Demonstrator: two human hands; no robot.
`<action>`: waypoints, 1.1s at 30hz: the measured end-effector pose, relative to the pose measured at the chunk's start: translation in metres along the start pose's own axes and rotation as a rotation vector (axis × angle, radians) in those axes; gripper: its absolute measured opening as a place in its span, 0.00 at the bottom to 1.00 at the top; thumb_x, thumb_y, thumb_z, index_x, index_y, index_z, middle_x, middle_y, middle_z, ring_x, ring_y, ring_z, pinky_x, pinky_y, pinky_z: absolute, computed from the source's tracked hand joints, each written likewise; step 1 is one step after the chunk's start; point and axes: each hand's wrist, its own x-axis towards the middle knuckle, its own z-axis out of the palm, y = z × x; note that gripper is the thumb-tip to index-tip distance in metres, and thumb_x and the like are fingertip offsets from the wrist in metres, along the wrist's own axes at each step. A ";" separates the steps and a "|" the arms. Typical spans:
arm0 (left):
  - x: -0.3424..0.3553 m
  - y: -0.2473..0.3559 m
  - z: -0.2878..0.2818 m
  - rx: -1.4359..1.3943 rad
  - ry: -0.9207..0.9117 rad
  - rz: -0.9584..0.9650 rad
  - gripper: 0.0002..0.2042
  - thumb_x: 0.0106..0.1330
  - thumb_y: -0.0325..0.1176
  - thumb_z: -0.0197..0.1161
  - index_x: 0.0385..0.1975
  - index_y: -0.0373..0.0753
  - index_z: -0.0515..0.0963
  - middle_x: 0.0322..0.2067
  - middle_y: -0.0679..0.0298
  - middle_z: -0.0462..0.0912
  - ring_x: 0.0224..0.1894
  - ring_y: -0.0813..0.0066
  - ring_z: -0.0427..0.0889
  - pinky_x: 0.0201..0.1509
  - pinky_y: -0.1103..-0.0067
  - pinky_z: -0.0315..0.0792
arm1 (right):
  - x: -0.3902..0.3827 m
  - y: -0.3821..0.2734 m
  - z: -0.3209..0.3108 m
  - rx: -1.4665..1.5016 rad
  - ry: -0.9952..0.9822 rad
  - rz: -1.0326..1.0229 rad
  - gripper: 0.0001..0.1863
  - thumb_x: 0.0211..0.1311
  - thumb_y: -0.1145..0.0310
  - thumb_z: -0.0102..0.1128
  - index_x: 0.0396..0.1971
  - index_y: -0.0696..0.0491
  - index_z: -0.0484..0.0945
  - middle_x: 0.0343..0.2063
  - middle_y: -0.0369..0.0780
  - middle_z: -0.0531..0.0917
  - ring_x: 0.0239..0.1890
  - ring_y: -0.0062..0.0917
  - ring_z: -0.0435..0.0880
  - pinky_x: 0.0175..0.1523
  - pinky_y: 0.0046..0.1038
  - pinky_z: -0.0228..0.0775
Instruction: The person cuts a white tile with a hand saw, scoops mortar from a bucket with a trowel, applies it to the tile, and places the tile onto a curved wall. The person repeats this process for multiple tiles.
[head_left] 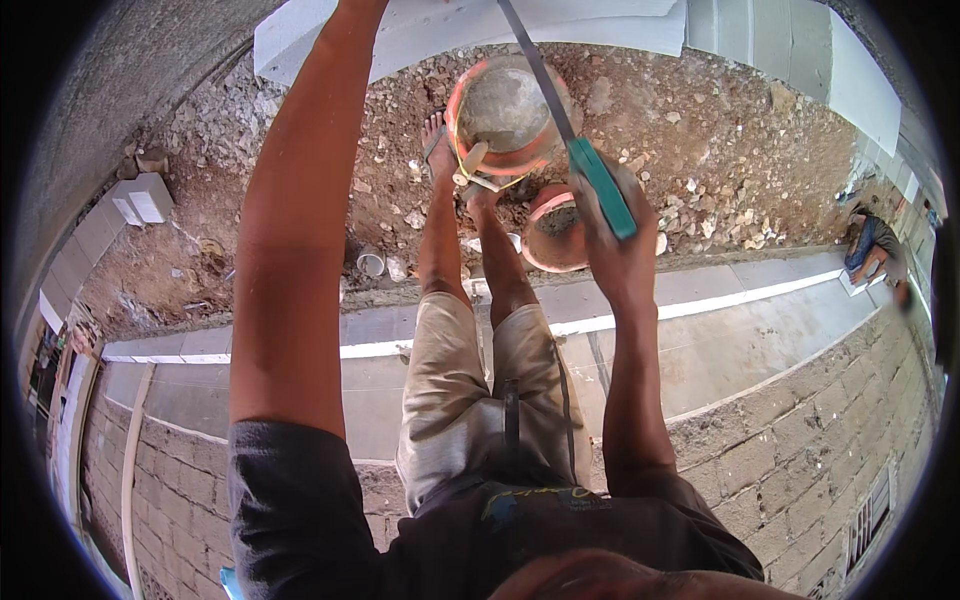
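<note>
My right hand is closed round the green handle of a handsaw. The saw's long dark blade slants up and to the left, running out of the picture at the top edge. Pale grey blocks lie along the top, with the blade crossing in front of them. My left forearm reaches up past the upper edge beside these blocks; the left hand itself is cut off, so its fingers are hidden.
Between my feet and the blocks stands a reddish tub of grey mix, with a smaller reddish bucket nearby. Stony soil surrounds them. A low pale block wall runs behind my legs. Another person crouches at far right.
</note>
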 end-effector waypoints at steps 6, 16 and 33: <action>-0.011 -0.002 0.001 0.098 0.106 0.208 0.49 0.48 0.55 0.78 0.73 0.45 0.68 0.67 0.42 0.72 0.69 0.44 0.72 0.73 0.60 0.67 | 0.022 0.024 0.035 0.022 -0.007 0.009 0.19 0.71 0.70 0.67 0.59 0.58 0.78 0.48 0.44 0.86 0.48 0.25 0.84 0.54 0.29 0.75; -0.028 0.020 0.008 0.231 0.206 0.224 0.50 0.58 0.75 0.64 0.76 0.49 0.64 0.74 0.38 0.59 0.75 0.39 0.61 0.79 0.57 0.56 | 0.056 0.079 0.050 0.108 0.080 -0.101 0.24 0.67 0.69 0.69 0.62 0.56 0.77 0.39 0.42 0.89 0.41 0.24 0.88 0.48 0.30 0.79; -0.019 0.020 0.001 0.147 0.211 0.282 0.47 0.58 0.72 0.66 0.72 0.43 0.70 0.68 0.43 0.72 0.70 0.44 0.70 0.76 0.56 0.61 | -0.005 0.118 0.036 -0.100 0.157 -0.184 0.21 0.66 0.74 0.68 0.59 0.57 0.80 0.41 0.41 0.89 0.40 0.21 0.84 0.46 0.30 0.77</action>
